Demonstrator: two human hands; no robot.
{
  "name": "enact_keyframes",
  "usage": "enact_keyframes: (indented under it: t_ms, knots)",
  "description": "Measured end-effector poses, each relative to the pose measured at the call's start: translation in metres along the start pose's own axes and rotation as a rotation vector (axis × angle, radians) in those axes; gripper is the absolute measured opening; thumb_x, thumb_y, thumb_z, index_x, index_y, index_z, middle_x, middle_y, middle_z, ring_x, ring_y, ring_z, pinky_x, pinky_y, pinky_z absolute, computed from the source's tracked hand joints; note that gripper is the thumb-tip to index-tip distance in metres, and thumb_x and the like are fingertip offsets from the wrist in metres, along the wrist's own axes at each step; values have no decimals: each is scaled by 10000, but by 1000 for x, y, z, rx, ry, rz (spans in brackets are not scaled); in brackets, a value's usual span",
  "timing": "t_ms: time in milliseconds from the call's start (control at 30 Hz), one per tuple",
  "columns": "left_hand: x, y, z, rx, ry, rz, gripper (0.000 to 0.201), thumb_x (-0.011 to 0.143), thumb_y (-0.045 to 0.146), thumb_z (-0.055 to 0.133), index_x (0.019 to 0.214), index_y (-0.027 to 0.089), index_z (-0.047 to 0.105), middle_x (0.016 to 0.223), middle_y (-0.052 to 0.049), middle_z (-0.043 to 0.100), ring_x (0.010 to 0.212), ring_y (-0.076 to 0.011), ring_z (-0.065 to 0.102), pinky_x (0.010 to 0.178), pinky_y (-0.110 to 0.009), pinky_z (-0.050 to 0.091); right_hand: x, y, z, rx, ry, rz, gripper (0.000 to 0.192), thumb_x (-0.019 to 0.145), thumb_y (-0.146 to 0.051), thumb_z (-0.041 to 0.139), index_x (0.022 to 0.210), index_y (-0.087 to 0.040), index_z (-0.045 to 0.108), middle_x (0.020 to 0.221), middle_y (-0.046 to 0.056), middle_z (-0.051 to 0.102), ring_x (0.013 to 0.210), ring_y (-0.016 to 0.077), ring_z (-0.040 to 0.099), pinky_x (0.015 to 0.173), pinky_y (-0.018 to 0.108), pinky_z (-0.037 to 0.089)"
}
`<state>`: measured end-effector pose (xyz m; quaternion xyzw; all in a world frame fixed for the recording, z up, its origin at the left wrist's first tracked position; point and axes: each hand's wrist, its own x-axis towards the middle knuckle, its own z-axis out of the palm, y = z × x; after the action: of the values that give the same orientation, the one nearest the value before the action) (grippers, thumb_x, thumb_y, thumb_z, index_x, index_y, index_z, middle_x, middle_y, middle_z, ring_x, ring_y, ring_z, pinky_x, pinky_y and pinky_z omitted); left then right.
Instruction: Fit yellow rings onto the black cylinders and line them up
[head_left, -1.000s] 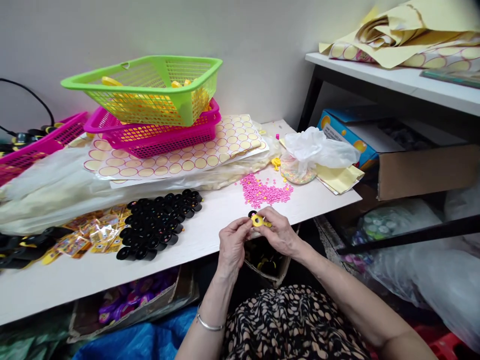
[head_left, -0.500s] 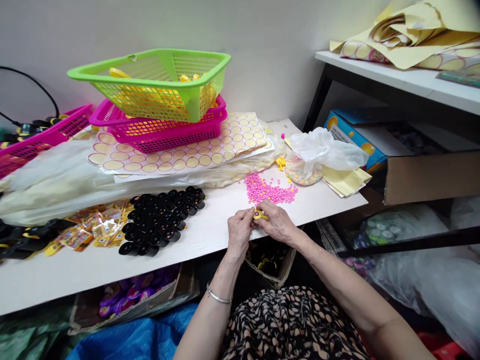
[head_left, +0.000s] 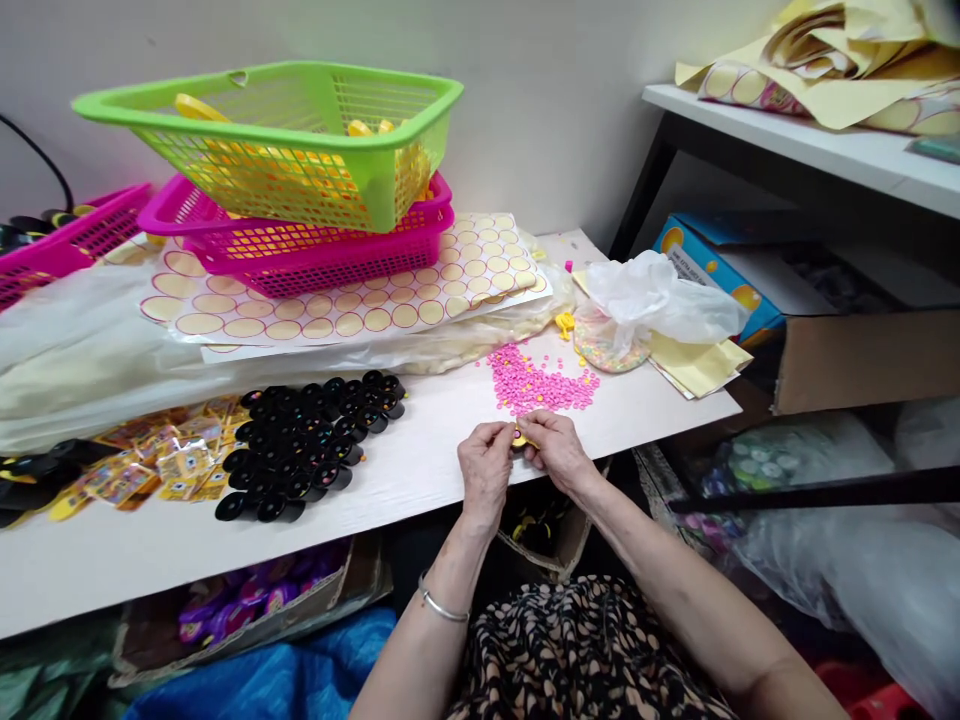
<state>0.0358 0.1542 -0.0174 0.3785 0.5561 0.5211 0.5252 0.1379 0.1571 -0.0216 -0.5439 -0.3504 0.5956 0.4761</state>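
My left hand (head_left: pixel 486 462) and my right hand (head_left: pixel 559 448) meet over the table's front edge, fingers closed in a pinch. Between them is a small yellow round piece (head_left: pixel 519 438) with a dark spot on its face; the fingertips cover part of it. Just beyond my fingers lies a loose spread of small pink beads (head_left: pixel 536 385) with a few yellow ones mixed in. To the left stand several black cups (head_left: pixel 307 440) in a tight cluster, some with small coloured bits inside. Shiny printed orange packets (head_left: pixel 169 455) lie beside the cups.
A green basket (head_left: pixel 367 140) of yellow parts sits on a pink basket (head_left: pixel 315 270), over sticker sheets (head_left: pixel 405 310). A white plastic bag (head_left: pixel 637 300) rests at the back right. Below the edge is an open box (head_left: pixel 566 545); a shelf (head_left: pixel 787 135) stands at right.
The yellow piece has been turned between my fingers, and its face now shows less. The camera view has shifted slightly. The things on the table lie as before.
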Motion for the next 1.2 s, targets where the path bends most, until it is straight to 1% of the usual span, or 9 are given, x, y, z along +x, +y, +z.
enact_keyframes:
  t_ms: [133,367,500,600,700,800,933,1100,1200]
  knots:
    - [1,1,1,-78,-15,-48,225,647,328,675,735,123,653,611,5,575,428,-48,430,374,-166,320,2,-3,-2,-17,-6,33,217,700,-379,594,684,-169,539,436,-54,479,328,53,377,311,162,253]
    - [9,-2,-1,-131,-37,-96,257,597,344,699,689,111,644,564,10,566,373,-42,408,351,-180,332,1,-9,6,-166,14,-29,171,710,-321,548,628,-177,506,440,-63,449,347,59,415,316,157,270]
    - [11,-1,-4,-153,-80,-141,338,572,382,718,726,90,647,474,28,522,342,-38,378,333,-174,293,-3,-8,8,-113,-8,5,220,740,-389,526,696,-174,536,396,-75,424,303,51,357,292,151,236]
    - [9,-1,-6,-107,-149,-106,373,617,411,690,797,85,667,483,27,518,358,-39,385,338,-168,290,-6,-8,1,-50,-27,25,303,740,-466,534,758,-164,546,481,-46,503,329,56,407,295,154,278]
    - [6,-1,-11,-95,-164,-78,417,661,446,648,879,91,663,462,42,489,362,-42,379,354,-170,292,-11,-8,-12,-21,60,-21,343,738,-497,533,763,-155,537,615,-5,569,392,63,474,321,161,330]
    - [3,-1,-19,-80,-175,-67,482,644,423,662,990,89,632,458,55,480,364,-45,373,372,-174,282,-18,-5,-27,-61,134,-79,265,720,-413,575,766,-154,540,552,-23,545,395,69,468,360,176,357]
    - [4,-2,-22,73,-266,30,663,475,183,759,1112,122,588,549,60,528,432,-51,417,435,-175,319,-23,-1,-39,-145,3,-121,218,650,-291,646,805,-157,574,502,-48,529,405,87,463,418,213,381]
    - [3,0,-10,118,-355,156,293,547,248,729,814,142,674,681,-1,589,618,-113,513,580,-216,405,-24,-5,-41,-191,-194,-251,207,715,-330,609,844,-174,655,630,-23,563,474,84,470,476,228,395]
    - [-3,7,-12,231,-367,336,205,595,240,696,780,157,669,720,-24,592,676,-140,520,624,-242,407,-28,-14,-44,-221,-257,-386,161,705,-321,651,781,-183,681,784,12,588,635,108,530,577,242,437]
